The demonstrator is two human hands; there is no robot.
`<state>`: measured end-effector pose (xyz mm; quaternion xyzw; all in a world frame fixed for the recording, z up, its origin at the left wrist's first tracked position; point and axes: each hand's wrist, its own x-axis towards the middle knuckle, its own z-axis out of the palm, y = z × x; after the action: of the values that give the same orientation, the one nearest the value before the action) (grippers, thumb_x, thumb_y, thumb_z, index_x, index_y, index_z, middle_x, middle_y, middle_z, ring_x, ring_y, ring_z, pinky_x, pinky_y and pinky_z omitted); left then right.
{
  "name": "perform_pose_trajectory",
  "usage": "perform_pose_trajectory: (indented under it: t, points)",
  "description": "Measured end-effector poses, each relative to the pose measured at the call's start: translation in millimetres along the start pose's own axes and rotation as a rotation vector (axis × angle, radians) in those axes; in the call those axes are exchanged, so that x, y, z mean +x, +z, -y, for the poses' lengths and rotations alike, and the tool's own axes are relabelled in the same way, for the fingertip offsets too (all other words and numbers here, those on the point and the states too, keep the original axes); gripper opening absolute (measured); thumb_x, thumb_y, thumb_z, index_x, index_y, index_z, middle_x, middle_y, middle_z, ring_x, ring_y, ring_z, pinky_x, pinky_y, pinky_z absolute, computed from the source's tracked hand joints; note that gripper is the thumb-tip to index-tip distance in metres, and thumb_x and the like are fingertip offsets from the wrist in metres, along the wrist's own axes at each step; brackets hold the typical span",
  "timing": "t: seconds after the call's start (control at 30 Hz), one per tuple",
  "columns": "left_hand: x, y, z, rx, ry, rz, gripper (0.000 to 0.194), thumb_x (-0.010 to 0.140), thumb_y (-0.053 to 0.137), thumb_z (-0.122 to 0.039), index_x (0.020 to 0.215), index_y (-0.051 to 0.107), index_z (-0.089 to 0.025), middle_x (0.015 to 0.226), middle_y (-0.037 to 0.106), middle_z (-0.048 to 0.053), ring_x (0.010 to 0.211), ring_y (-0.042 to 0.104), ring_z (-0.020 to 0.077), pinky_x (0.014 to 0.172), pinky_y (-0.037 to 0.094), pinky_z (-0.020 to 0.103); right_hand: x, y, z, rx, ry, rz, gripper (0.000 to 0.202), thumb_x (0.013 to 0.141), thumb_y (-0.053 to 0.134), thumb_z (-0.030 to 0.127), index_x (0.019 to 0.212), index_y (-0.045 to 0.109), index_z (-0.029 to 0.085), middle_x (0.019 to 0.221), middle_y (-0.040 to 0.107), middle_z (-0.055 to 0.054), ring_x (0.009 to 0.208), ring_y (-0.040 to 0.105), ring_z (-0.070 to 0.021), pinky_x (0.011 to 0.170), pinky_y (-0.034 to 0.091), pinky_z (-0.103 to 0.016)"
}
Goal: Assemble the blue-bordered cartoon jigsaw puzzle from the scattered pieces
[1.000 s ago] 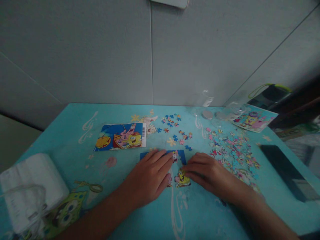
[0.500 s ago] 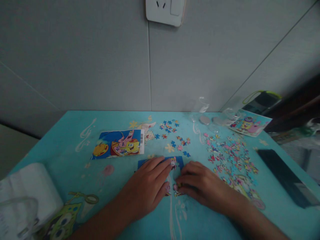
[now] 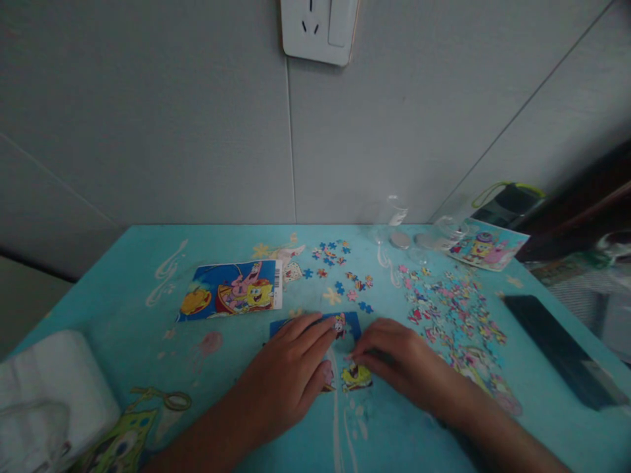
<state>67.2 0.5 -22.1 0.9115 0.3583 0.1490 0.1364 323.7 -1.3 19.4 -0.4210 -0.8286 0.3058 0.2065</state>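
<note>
A partly joined jigsaw puzzle (image 3: 351, 320) with a blue upper edge lies on the table in front of me, much of it under my hands. My left hand (image 3: 296, 368) rests flat across its left side, fingers stretched out. At the right side, my right hand (image 3: 389, 351) has thumb and fingers pinched together on what looks like a small puzzle piece, mostly hidden by the fingers. Just below those fingertips lies a joined yellow section (image 3: 357, 377). A gap of bare tablecloth separates it from the pink section (image 3: 327, 376) by my left thumb.
Loose puzzle pieces (image 3: 332, 253) lie beyond the puzzle, with a larger pile (image 3: 448, 305) at right. A picture card (image 3: 231, 288) is at left, another card (image 3: 488, 246) back right. Clear containers (image 3: 394, 213), a dark strip (image 3: 557, 348) and a white package (image 3: 54, 387) are around.
My right hand has shifted slightly up and right, uncovering the yellow section. My left hand stays on the puzzle. The view has tilted up a little.
</note>
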Motion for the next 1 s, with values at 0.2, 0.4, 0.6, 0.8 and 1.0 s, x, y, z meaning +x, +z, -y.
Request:
perform_pose_trajectory:
  t: [0.2, 0.4, 0.6, 0.8, 1.0]
  points:
    - [0, -0.9, 1, -0.020, -0.014, 0.012, 0.049, 0.105, 0.040, -0.030, 0.154, 0.032, -0.025, 0.159, 0.035, -0.001, 0.147, 0.028, 0.0232, 0.122, 0.038, 0.051, 2, -19, -31, -0.101, 0.343, -0.279, 0.017, 0.096, 0.061, 0.035, 0.097, 0.075, 0.026, 0.087, 0.075, -0.001, 0.072, 0.066, -0.0171, 0.068, 0.051, -0.030]
    - [1, -4.5, 0, -0.037, -0.015, 0.022, 0.048, 0.106, 0.039, -0.030, 0.153, 0.032, -0.026, 0.158, 0.036, -0.002, 0.147, 0.028, 0.0211, 0.122, 0.039, 0.050, 3, -21, -49, -0.215, 0.422, -0.269, 0.019, 0.094, 0.059, 0.033, 0.097, 0.076, 0.025, 0.086, 0.075, -0.002, 0.071, 0.067, -0.0191, 0.066, 0.049, -0.031]
    - [0, -7.5, 0, -0.055, 0.001, 0.006, 0.046, 0.106, 0.040, -0.029, 0.151, 0.036, -0.025, 0.157, 0.038, -0.001, 0.146, 0.030, 0.0215, 0.122, 0.037, 0.049, 24, -22, -51, -0.311, 0.335, -0.295, 0.023, 0.094, 0.059, 0.035, 0.106, 0.074, 0.023, 0.100, 0.074, -0.006, 0.087, 0.068, -0.0218, 0.080, 0.051, -0.035]
    - [1, -5.7, 2, -0.051, 0.009, -0.001, 0.045, 0.105, 0.041, -0.030, 0.150, 0.038, -0.024, 0.157, 0.039, -0.001, 0.145, 0.031, 0.0220, 0.122, 0.035, 0.049, 56, -25, -48, -0.419, 0.321, -0.221, 0.022, 0.093, 0.063, 0.038, 0.099, 0.075, 0.021, 0.096, 0.074, -0.008, 0.083, 0.066, -0.0217, 0.075, 0.049, -0.034]
    - [0, -4.2, 2, -0.040, 0.002, -0.001, 0.045, 0.106, 0.039, -0.031, 0.151, 0.036, -0.026, 0.158, 0.037, -0.004, 0.146, 0.029, 0.0202, 0.123, 0.034, 0.046, 63, -24, -50, -0.383, 0.325, -0.202, 0.015, 0.089, 0.068, 0.031, 0.096, 0.075, 0.020, 0.094, 0.074, -0.007, 0.082, 0.066, -0.0210, 0.074, 0.049, -0.033]
